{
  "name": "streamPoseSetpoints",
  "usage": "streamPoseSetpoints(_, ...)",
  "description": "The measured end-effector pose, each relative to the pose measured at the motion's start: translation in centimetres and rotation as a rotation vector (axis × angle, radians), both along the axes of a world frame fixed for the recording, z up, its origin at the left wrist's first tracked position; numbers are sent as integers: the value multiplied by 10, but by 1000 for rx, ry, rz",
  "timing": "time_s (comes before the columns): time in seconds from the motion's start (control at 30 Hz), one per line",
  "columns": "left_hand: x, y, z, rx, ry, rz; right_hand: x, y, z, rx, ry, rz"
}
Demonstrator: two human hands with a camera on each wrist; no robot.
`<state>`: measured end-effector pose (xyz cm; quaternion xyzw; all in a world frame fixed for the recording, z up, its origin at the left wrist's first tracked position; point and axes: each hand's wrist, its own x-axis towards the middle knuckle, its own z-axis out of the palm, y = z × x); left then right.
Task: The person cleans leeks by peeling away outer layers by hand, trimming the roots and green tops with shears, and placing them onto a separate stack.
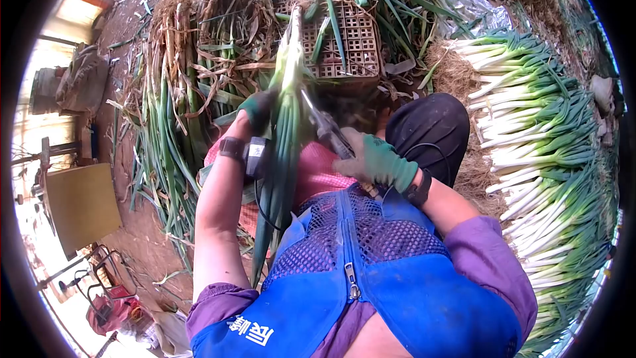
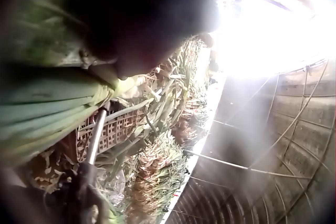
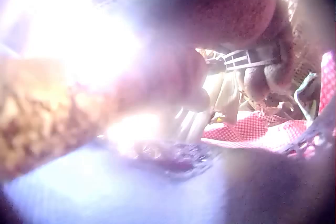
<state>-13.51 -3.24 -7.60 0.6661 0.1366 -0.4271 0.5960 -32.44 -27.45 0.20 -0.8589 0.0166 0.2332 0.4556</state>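
My left hand [image 1: 258,109] is curled round the green onions [image 1: 285,126] at upper centre, their leaves trailing down toward my vest [image 1: 397,272]; my right hand [image 1: 379,159] is closed round a nozzle gun [image 1: 331,134], its tip just beside the stalks. The white ends overlap the left edge of the crate [image 1: 371,59]. White-stemmed onions [image 1: 530,139] line the right side, beyond my knee [image 1: 430,129]; open ground [image 1: 149,225] shows at lower left.
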Motion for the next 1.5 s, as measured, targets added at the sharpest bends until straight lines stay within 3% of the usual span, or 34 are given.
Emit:
streamPoseSetpoints(0.03, 1, 3, 2, -106, 26, -15, 3, -3, -5, -30, 48, -13)
streamPoseSetpoints(0.1, -22, -11, 60, -295, -33, -32, 11, -8, -15, -90, 142, -41)
streamPoseSetpoints(0.17, -22, -8, 56, -171, -118, -143, 10, -10, -10, -54, 135, -90)
streamPoseSetpoints(0.2, -25, -8, 54, -165, -97, -104, 8, -12, -6, -22, 106, -89)
streamPoseSetpoints(0.33, -21, -3, 46, -272, 92, -50, -4, -8, 12, 84, -15, -32)
streamPoseSetpoints(0.43, -23, -2, 53, -312, 82, -79, 2, -2, 15, 87, -85, 13)
streamPoseSetpoints(0.63, -13, 14, -11, -135, -140, -103, 79, 5, -34, -121, -55, -34)
streamPoseSetpoints(0.7, -5, 29, -46, -120, -334, -206, 114, 6, -63, -75, -28, -130)
streamPoseSetpoints(0.77, 0, 37, -57, -111, -479, -264, 123, 10, -60, -2, 29, -195)
streamPoseSetpoints(0.83, 4, 41, -56, -121, -582, -287, 120, 10, -49, 98, 118, -229)
streamPoseSetpoints(0.9, 2, 36, -34, -92, -364, -167, 96, 9, -23, 30, 33, -118)
streamPoseSetpoints(1.03, 6, 47, -69, -137, -543, -237, 34, 2, 7, 114, -50, 19)
streamPoseSetpoints(1.23, 7, 47, -58, 135, -753, -410, -10, 1, 51, 71, -38, 96)
streamPoseSetpoints(1.27, 4, 43, -58, 88, -729, -323, -12, 2, 59, 74, -37, 100)
streamPoseSetpoints(1.33, -18, 2, 21, 93, -157, 67, -18, 6, 57, 74, -90, 100)
streamPoseSetpoints(1.4, -14, 9, -4, 100, -357, -57, -22, 6, 56, 41, -89, 105)
streamPoseSetpoints(1.5, -17, -1, 23, 183, -172, -20, -23, 6, 52, 2, -40, 88)
